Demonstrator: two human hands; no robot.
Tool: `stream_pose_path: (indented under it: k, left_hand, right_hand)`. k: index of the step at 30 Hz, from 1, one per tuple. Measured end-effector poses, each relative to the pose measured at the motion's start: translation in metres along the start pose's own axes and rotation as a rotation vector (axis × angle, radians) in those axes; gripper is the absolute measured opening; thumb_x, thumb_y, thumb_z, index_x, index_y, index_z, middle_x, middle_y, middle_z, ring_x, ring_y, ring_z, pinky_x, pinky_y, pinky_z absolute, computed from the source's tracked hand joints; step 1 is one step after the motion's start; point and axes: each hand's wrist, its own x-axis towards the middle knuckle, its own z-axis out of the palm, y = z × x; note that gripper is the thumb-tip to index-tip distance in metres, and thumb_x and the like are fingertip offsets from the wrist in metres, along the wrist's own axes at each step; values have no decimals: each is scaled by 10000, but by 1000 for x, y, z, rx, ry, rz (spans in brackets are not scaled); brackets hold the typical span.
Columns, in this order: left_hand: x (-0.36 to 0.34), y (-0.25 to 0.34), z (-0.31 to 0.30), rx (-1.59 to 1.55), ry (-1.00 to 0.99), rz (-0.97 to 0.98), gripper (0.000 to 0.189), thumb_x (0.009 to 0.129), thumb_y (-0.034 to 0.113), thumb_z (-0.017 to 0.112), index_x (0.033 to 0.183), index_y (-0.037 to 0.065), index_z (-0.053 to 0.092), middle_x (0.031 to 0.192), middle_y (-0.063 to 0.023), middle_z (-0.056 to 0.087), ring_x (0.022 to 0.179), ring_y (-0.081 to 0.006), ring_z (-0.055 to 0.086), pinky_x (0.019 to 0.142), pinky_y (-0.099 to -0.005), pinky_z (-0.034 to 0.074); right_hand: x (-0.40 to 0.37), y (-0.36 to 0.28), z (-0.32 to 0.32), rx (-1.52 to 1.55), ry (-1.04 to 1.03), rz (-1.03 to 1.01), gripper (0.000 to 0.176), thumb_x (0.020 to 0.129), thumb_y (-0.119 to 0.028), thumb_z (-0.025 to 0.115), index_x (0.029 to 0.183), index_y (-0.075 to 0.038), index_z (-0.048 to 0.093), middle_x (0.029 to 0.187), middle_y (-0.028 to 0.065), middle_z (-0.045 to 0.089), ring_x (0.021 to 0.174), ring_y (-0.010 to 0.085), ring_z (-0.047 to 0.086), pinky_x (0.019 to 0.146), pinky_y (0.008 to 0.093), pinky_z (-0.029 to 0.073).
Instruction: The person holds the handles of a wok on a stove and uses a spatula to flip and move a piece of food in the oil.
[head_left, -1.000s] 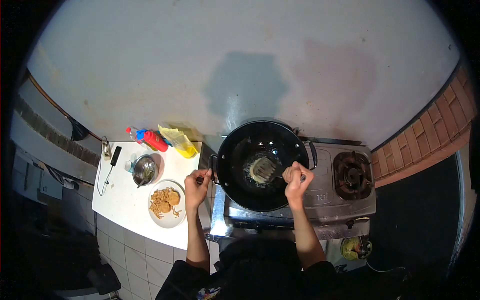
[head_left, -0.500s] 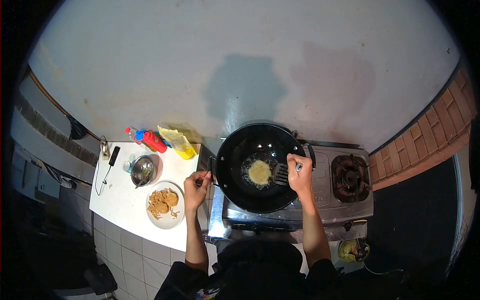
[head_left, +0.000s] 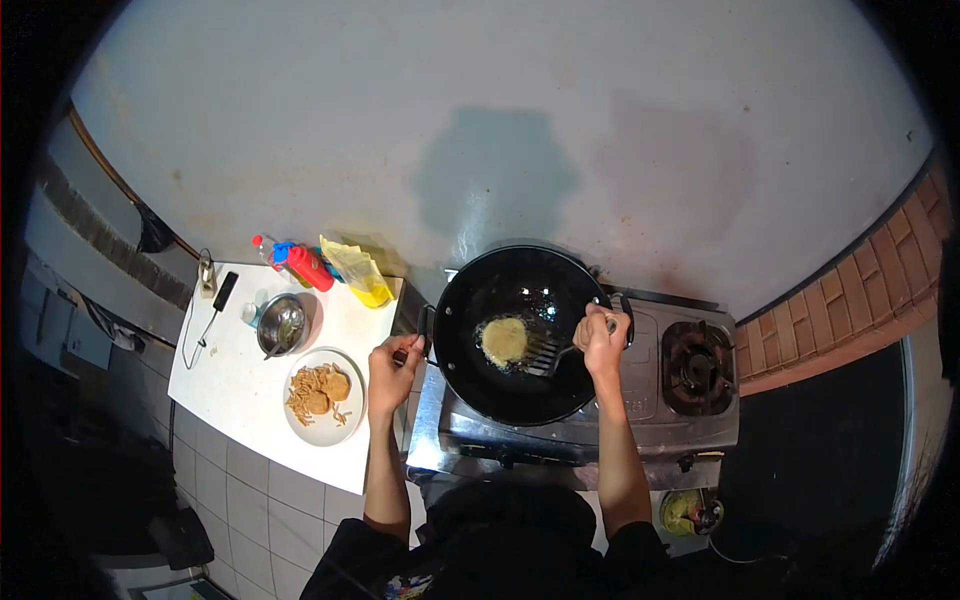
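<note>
A black wok (head_left: 480, 390) sits on the stove's left burner. In its oil lies a pale round patty (head_left: 505, 342) with bubbles around its edge. My right hand (head_left: 603, 338) is wrapped round the handle of a slotted spatula (head_left: 544, 356), whose blade rests in the wok at the patty's lower right edge. At the wok's left side, my left hand (head_left: 396, 370) pinches the lower end of the loop handle (head_left: 424, 328).
On the white table (head_left: 240, 400) at left stand a plate (head_left: 318, 430) with fried patties and strips, a metal bowl (head_left: 283, 325), a red bottle (head_left: 311, 268) and a yellow packet (head_left: 360, 275). A bare burner (head_left: 698, 368) lies to the right.
The spatula blade has moved left and down to the patty's lower edge. The patty has shifted slightly left in the wok. My left hand stays at the wok handle.
</note>
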Motion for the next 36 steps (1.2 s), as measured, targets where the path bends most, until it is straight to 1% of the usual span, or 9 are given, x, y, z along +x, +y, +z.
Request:
stream_pose_path:
  k: [4,6,10,14,16,19,23,26,36]
  left_hand:
    - [0,3,-1,-24,-6,-3,243,849,173,642,901,-65,647,666,-84,621,573,-99,542,552,-236,436]
    - [0,2,0,-26,-8,0,242,849,174,643,902,-63,648,670,-81,623,573,-98,542,551,-236,435]
    - [0,5,-1,-12,-17,-14,239,850,174,642,907,-58,648,674,-75,622,568,-95,536,547,-235,432]
    - [0,2,-1,-25,-16,-32,237,848,170,643,909,-60,646,663,-73,615,563,-93,531,542,-234,429]
    - [0,2,-1,-7,-7,28,235,847,164,644,917,-60,645,660,-75,612,562,-96,530,543,-236,430]
    - [-1,2,0,-26,-2,15,235,845,162,644,929,-58,646,665,-78,613,572,-101,539,551,-240,436]
    - [-3,-1,-1,19,1,42,238,846,163,643,943,-55,647,673,-78,615,586,-104,551,559,-245,443]
    - [-4,0,0,-37,-3,-7,239,848,164,640,947,-53,647,686,-78,621,595,-106,556,565,-246,445]
    - [-6,14,-18,-38,49,-8,232,862,169,630,948,-45,654,704,-44,611,591,-62,482,532,-213,396]
  right_hand:
    - [-2,5,-5,99,-94,49,400,874,-32,426,484,-68,346,425,-23,304,343,57,254,351,255,193]
    - [-1,7,-5,162,61,-30,402,874,-18,412,486,-74,324,430,-25,286,354,54,241,358,252,189]
    - [-9,15,-1,131,-12,-85,407,883,-21,413,488,-58,323,440,-25,298,369,57,251,368,251,195]
    - [-13,3,6,95,4,-105,410,883,-23,417,487,-58,320,439,-25,296,370,55,247,368,251,193]
    - [-15,-8,9,67,13,-113,413,882,-21,419,486,-61,310,439,-24,294,374,53,243,371,251,190]
    - [-15,-15,12,122,-8,-145,417,882,-20,416,484,-65,300,439,-24,292,377,49,243,373,250,185]
    - [-16,-20,20,152,10,-151,417,881,-21,415,484,-68,295,441,-26,283,376,48,236,373,250,179]
    - [-14,-14,24,169,8,-170,411,880,-20,413,489,-71,296,446,-30,276,376,49,230,373,253,173]
    - [-22,-10,5,213,100,-163,399,894,-47,415,511,-74,306,465,-42,263,389,52,248,379,252,166]
